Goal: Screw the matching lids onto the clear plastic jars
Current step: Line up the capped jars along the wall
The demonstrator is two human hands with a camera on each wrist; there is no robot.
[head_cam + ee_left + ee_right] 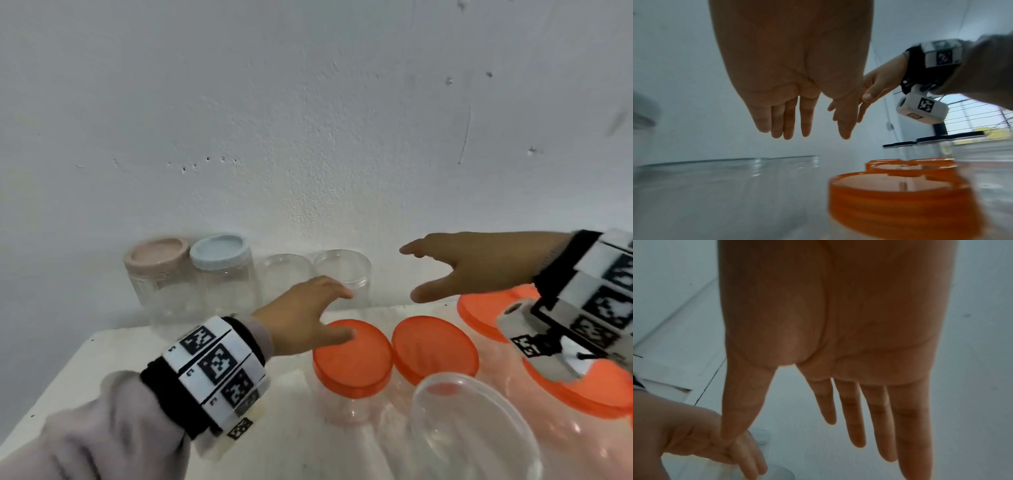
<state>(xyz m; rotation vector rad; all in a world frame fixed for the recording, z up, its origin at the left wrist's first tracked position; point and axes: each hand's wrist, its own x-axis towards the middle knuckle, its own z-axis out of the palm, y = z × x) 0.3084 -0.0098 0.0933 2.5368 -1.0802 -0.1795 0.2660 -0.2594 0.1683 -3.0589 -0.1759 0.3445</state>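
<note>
Two lidless clear jars (286, 274) (342, 270) stand against the wall. My left hand (329, 313) reaches toward the right one with straight fingers and holds nothing. In the right wrist view its fingertips (754, 467) are at that jar's rim (781, 472); I cannot tell if they touch. My right hand (411, 274) hovers to the right, above the table, fingers spread and empty. The palms of both hands show bare in the wrist views, left hand (818, 133), right hand (793, 434). No loose lid shows near either hand.
A pink-lidded jar (156, 255) and a blue-lidded jar (221, 251) stand left of the open ones. Two orange-lidded jars (352, 353) (435, 346), a large orange-lidded jar (582, 387) and a clear round piece (472, 428) crowd the front right. Black-lidded jars (931, 141) stand further right.
</note>
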